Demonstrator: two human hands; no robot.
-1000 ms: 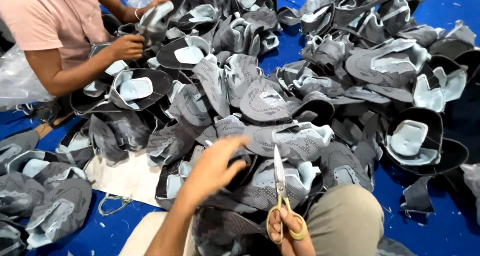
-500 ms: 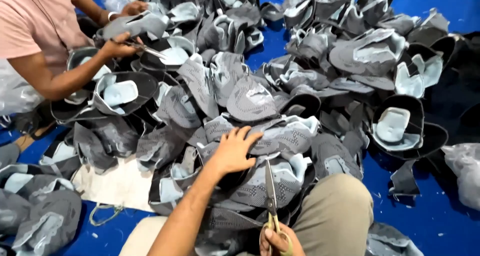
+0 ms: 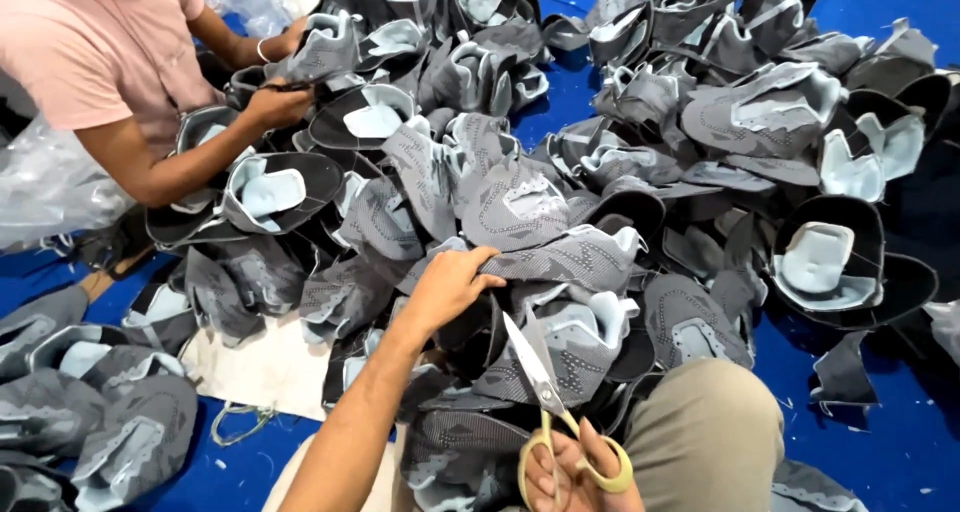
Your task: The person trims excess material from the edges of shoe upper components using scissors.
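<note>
Scissors (image 3: 545,402), yellow-handled with slim steel blades, sat nearest the camera, gripped by the right hand (image 3: 575,472) with fingers through the loops; blades pointed up and away, tips slightly parted. Beside them, a bent knee in khaki trousers (image 3: 700,432). Just beyond, the left hand (image 3: 445,287) was closed on the edge of a grey knitted shoe upper (image 3: 570,257), a flat, curved piece with a perforated, patterned weave, lying atop the heap just past the scissor tips. Heap of shoe uppers (image 3: 700,122) spread wide over the blue floor (image 3: 880,422): grey mesh outsides, pale blue padded linings, black edging. White cloth (image 3: 260,367) lay under the near left edge. Farther left, another person in a pink shirt (image 3: 100,52) held one upper with both hands.
</note>
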